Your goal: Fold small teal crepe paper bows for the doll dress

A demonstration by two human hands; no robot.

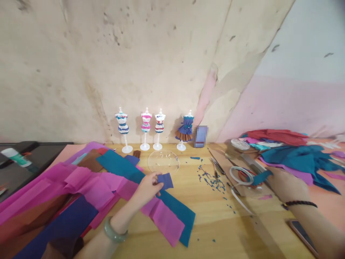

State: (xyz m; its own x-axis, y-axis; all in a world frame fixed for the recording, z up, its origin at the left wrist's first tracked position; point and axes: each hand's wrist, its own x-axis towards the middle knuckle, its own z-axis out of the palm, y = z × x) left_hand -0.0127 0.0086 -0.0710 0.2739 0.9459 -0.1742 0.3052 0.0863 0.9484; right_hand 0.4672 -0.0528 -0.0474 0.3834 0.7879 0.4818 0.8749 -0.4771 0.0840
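Between thumb and fingers, my left hand [151, 187] pinches a small dark-blue square of crepe paper [165, 181] above the wooden table. Under that wrist lie a long teal crepe paper strip [178, 208] and a pink strip [167, 219]. Over on the right side, my right hand [287, 185] is closed at one end of a short teal strip [260, 178]; its fingers are partly hidden and blurred. Just beyond it are a flat grey blade-like tool [253, 163] and a white ring-shaped roll [242, 175].
Miniature mannequins stand along the wall, one in a blue-and-brown dress [185, 127]. A clear round plate [163, 171], teal scraps [212, 180] and tweezers-like tools [218, 167] lie mid-table. Crepe sheets [88, 180] cover the left, cloth-like piles [293, 160] the right. A phone [303, 235] lies near my right forearm.
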